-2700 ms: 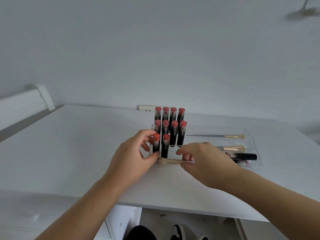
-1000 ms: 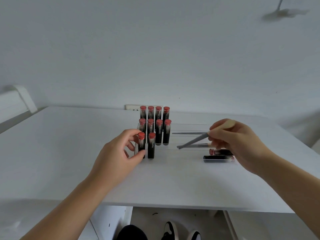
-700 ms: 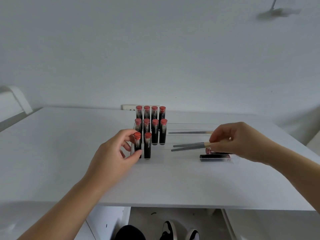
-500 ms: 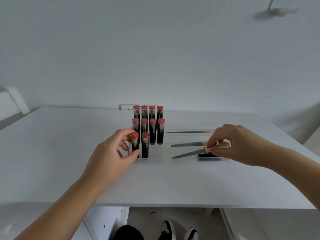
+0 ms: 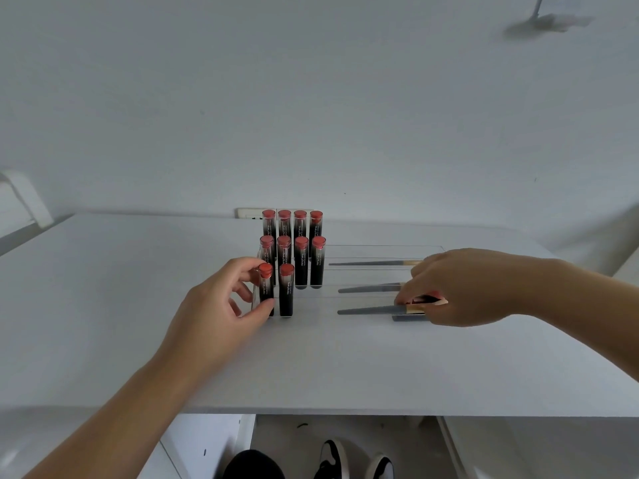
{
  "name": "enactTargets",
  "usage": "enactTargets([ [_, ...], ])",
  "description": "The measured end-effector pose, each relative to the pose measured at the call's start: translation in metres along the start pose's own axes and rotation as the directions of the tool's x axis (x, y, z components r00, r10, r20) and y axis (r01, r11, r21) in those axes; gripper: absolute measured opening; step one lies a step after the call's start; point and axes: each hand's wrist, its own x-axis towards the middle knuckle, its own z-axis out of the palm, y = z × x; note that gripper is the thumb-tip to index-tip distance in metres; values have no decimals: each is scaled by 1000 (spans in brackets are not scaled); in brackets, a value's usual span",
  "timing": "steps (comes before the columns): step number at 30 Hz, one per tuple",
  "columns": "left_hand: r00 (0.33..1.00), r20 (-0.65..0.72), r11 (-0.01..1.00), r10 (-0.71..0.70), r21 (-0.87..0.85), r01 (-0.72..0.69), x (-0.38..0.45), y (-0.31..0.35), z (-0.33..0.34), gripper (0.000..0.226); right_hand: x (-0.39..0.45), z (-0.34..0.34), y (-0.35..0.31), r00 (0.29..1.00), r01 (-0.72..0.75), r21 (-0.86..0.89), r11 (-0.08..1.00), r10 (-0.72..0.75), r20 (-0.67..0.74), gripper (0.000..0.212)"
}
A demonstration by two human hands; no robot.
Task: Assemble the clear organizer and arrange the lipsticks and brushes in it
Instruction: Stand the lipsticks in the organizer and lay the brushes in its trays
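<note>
- The left hand [image 5: 221,305] clamps thumb and fingers on the clear organizer's [image 5: 363,271] front-left corner, beside the upright lipsticks [image 5: 286,292].
- The right hand [image 5: 460,288] pinches a lying lipstick [image 5: 423,299] over the front brush [image 5: 373,310].
- Risk: lifting it may nudge that brush askew, or a slip could topple the upright tubes.

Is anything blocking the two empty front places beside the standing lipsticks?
Nothing visible blocks them. The gap right of the front lipstick pair is bare; the nearest brush lies further right, and the left hand holds the opposite side.

Ten upright lipsticks [image 5: 301,266], three brushes [image 5: 370,310], one clear organizer [image 5: 380,247], two hands [image 5: 221,305], one bench [image 5: 103,305].
</note>
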Motion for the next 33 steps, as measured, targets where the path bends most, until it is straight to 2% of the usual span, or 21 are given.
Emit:
enactTargets([
  [6,1000,0,1000,9,-7,-9,1,0,0,52,3,0,5,999,41,-58,998,-40,18,25],
  [13,1000,-7,1000,-7,1,7,0,1,0,51,7,-1,10,997,57,-68,996,-61,-51,15],
  [15,1000,-5,1000,-9,4,9,0,1,0,51,7,-2,11,996,46,-73,996,-52,-75,15],
  [18,1000,0,1000,-16,0,16,-1,2,-1,50,7,-6,10,996,8,-78,997,-15,-87,30],
  [26,1000,6,1000,-15,3,15,0,3,-1,49,2,-20,12,989,-88,10,996,89,-122,24],
  [29,1000,7,1000,-11,4,11,0,3,-2,50,-1,-29,11,973,-90,94,992,107,-207,24],
  [33,1000,1,1000,-8,-2,8,1,3,-1,49,-2,-33,4,903,2,289,957,122,-412,21],
])
